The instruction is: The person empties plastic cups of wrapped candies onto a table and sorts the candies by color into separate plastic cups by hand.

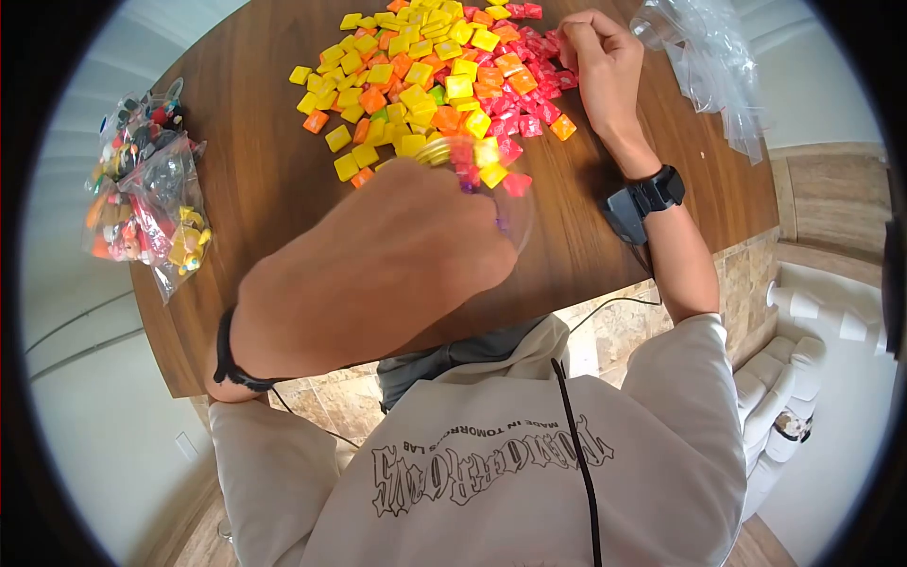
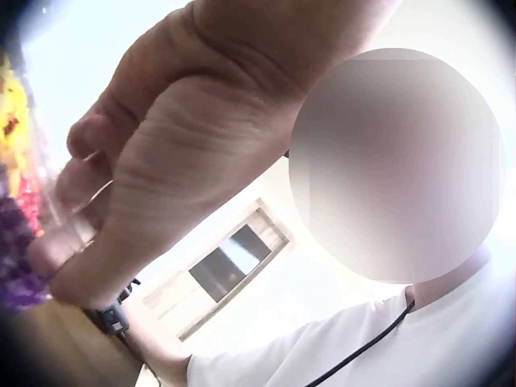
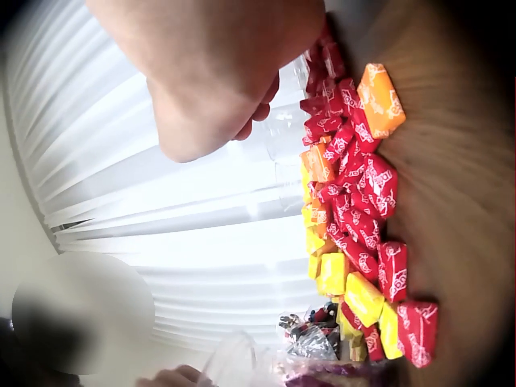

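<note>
My left hand point(image 1: 378, 260) grips a clear round container point(image 1: 518, 222) at the near edge of a pile of wrapped candies point(image 1: 416, 94). Curled fingers of this hand point(image 2: 177, 153) lie along its clear wall in the left wrist view, with purple, red and yellow colours beyond. In the right wrist view the container point(image 3: 234, 359) shows low in the frame. At the pile's right side, my right hand point(image 1: 605, 76) is bent over red candies point(image 1: 543, 57), its fingers curled. The same hand point(image 3: 218, 72) hides its fingertips in the right wrist view, so any held candy cannot be seen.
Bags of small figures point(image 1: 151, 198) lie at the table's left edge. Clear plastic bags point(image 1: 713, 66) and a clear container point(image 1: 647, 28) are at the back right. An orange candy point(image 1: 563, 128) sits at the pile's right edge. Cables hang by both wrists.
</note>
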Demonstrator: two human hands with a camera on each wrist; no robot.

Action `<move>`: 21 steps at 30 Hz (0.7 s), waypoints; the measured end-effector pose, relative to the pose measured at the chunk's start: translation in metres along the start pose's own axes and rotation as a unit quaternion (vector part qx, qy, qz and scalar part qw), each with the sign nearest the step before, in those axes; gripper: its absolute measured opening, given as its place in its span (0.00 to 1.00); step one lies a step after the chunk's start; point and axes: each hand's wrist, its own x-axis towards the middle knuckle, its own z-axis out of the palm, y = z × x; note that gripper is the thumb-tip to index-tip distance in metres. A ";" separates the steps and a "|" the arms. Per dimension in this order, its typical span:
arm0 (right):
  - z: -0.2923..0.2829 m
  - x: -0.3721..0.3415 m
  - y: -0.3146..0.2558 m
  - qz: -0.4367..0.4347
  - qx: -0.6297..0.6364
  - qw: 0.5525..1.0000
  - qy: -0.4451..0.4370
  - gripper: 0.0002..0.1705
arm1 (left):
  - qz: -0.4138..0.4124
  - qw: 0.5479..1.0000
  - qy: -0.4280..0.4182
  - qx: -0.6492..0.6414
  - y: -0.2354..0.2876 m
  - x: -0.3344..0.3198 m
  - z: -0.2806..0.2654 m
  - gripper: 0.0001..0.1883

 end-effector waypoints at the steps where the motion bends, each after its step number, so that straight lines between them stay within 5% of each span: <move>1: 0.002 -0.002 -0.001 -0.002 -0.003 1.000 -0.003 0.11 | -0.016 0.999 0.014 0.031 0.001 0.000 -0.003 0.09; 2: 0.003 -0.004 -0.004 -0.003 -0.001 1.000 -0.003 0.11 | -0.017 0.999 0.013 0.032 -0.009 -0.003 -0.007 0.09; 4: 0.003 -0.010 -0.014 -0.016 -0.088 0.996 -0.024 0.09 | 0.002 0.981 0.188 -0.056 -0.041 -0.018 -0.021 0.07; 6: 0.009 -0.015 -0.015 -0.092 -0.136 0.986 -0.039 0.08 | -0.197 0.964 0.148 -0.099 -0.046 -0.032 -0.051 0.06; 10: 0.027 -0.031 -0.028 -0.274 -0.231 0.918 -0.172 0.08 | -0.384 0.904 0.173 -0.070 -0.107 -0.054 -0.060 0.06; 11: 0.034 -0.037 -0.032 -0.330 -0.241 0.887 -0.215 0.10 | -0.391 0.903 0.175 -0.015 -0.134 -0.059 -0.056 0.08; 16: 0.039 -0.041 -0.030 -0.319 -0.259 0.876 -0.252 0.09 | -0.399 0.876 0.245 0.120 -0.255 -0.073 0.002 0.13; 21: 0.026 -0.032 -0.032 -0.299 -0.244 0.878 -0.285 0.08 | -0.421 0.834 0.337 0.117 -0.276 -0.068 0.035 0.14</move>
